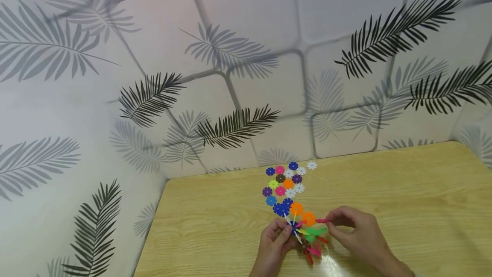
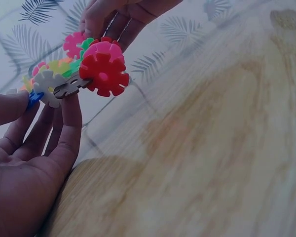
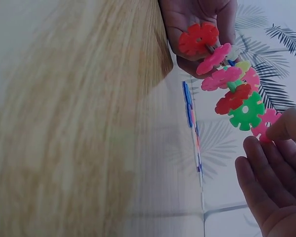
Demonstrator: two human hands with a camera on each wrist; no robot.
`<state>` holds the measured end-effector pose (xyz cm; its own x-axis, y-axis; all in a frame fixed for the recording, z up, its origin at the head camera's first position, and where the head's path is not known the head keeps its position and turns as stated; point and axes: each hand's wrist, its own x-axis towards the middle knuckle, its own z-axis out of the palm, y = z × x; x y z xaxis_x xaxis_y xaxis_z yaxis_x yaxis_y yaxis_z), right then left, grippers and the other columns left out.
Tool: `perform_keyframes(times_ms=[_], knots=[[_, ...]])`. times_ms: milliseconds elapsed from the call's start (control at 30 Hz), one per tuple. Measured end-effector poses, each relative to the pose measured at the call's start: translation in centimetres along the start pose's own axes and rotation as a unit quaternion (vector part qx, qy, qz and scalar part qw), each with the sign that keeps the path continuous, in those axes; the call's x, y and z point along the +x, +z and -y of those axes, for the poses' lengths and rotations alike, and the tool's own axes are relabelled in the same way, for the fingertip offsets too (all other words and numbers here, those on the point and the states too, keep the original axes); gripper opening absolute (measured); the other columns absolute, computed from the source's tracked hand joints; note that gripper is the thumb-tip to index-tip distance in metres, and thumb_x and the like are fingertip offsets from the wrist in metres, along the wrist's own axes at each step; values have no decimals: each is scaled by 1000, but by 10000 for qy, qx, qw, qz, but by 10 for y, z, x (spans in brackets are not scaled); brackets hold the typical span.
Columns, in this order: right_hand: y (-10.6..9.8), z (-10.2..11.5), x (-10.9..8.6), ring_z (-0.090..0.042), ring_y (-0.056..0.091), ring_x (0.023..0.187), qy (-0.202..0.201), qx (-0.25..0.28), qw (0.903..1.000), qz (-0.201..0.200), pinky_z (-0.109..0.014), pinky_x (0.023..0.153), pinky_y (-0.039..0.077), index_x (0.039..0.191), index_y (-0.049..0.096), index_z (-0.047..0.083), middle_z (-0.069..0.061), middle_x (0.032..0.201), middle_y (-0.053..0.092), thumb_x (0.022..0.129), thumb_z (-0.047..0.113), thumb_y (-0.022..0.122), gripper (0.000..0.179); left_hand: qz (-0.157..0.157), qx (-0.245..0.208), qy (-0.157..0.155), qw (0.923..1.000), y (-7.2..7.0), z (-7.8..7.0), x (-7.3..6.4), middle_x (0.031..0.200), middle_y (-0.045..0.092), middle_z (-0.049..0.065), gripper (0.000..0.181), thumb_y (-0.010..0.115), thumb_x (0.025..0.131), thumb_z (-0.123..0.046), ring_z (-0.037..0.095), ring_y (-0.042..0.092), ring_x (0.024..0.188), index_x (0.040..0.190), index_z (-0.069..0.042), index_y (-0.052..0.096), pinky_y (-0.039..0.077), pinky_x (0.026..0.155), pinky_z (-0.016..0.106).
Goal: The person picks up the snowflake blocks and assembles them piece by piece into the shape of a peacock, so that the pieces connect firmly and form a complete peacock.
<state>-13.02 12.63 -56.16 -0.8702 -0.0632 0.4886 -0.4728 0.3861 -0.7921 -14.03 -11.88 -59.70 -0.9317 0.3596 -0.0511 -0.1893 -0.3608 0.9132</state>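
A cluster of slotted plastic snowflake discs (image 1: 311, 237), joined edge to edge in several colours, is held up over the table. My left hand (image 1: 273, 243) pinches it by a blue disc (image 1: 294, 228) between thumb and fingers. In the left wrist view, a red disc (image 2: 104, 76) and a brown disc (image 2: 71, 87) stick out from the cluster. On the other side my right hand (image 1: 359, 232) pinches a pink disc (image 3: 265, 124) by its edge. That pink disc meets a green disc (image 3: 247, 112) of the cluster; whether their slots are joined I cannot tell.
Loose discs lie flat on the wooden table (image 1: 215, 221) beyond my hands, among them a white disc (image 1: 311, 165), a yellow disc (image 1: 273, 184) and an orange disc (image 1: 308, 218). A leaf-patterned wall (image 1: 265, 84) rises behind the table's far edge.
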Motion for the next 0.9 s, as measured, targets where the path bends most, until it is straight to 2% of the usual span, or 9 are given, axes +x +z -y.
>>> perform_keyframes(times_ms=[267,333,467,500,567,633,700,833,900], knots=[[-2,-1,-3,3,74,84,-246,-234,9994,-14,-17,76,64,93,77,16,5,89,80,78,-14,89,35,2,49,2,10000,-1,1,0,102,64,-9,10,58,113,-13,4,68,98,104,-17,60,64,88,25],[-3,-1,-5,4,74,85,-339,-395,9986,-28,-13,77,62,94,77,17,7,89,80,78,-13,89,35,35,116,34,9999,-1,2,0,102,64,-10,16,57,114,-14,3,68,96,104,-2,57,63,87,24],[-2,-3,-9,3,73,84,-712,-648,9953,-92,-9,79,59,94,78,18,8,90,80,75,-14,90,39,19,214,78,9997,-2,4,1,101,65,-13,14,56,114,-15,1,66,92,105,-4,59,61,84,22],[-1,-4,-10,2,74,84,-829,-690,9941,-114,-8,79,58,94,78,17,8,90,80,74,-14,90,39,12,235,84,9997,-2,4,1,101,65,-14,19,56,114,-15,1,66,92,106,3,56,61,84,21],[0,-6,-11,1,74,83,-1067,-742,9914,-172,-9,78,58,94,78,17,7,89,80,71,-16,90,41,-31,256,69,9996,-2,4,1,102,66,-14,21,56,114,-15,1,66,92,106,4,56,61,84,22],[1,-7,-11,-1,74,81,-1316,-774,9880,-241,-8,79,58,94,78,15,6,89,80,69,-17,90,43,-69,277,54,9996,-2,3,1,102,66,-14,34,57,114,-15,1,66,93,112,17,46,61,84,22],[1,-8,-11,-2,74,81,-1498,-794,9851,-291,-8,79,57,94,77,15,6,89,79,67,-17,90,44,-91,279,35,9996,-1,3,0,101,65,-13,37,57,114,-15,1,66,93,114,19,42,61,85,22],[2,-11,-10,-4,73,79,-1887,-750,9786,-346,-8,79,57,95,76,13,4,88,77,64,-18,87,46,-164,256,-38,9995,1,1,0,101,65,-12,9,58,113,-14,3,66,92,107,-8,60,61,84,22],[2,-12,-9,-4,72,79,-1994,-784,9762,-347,-9,78,57,95,75,13,4,87,77,65,-16,85,43,-196,236,-78,9995,2,0,-1,102,65,-11,7,59,113,-14,3,66,93,107,-17,62,61,84,22]])
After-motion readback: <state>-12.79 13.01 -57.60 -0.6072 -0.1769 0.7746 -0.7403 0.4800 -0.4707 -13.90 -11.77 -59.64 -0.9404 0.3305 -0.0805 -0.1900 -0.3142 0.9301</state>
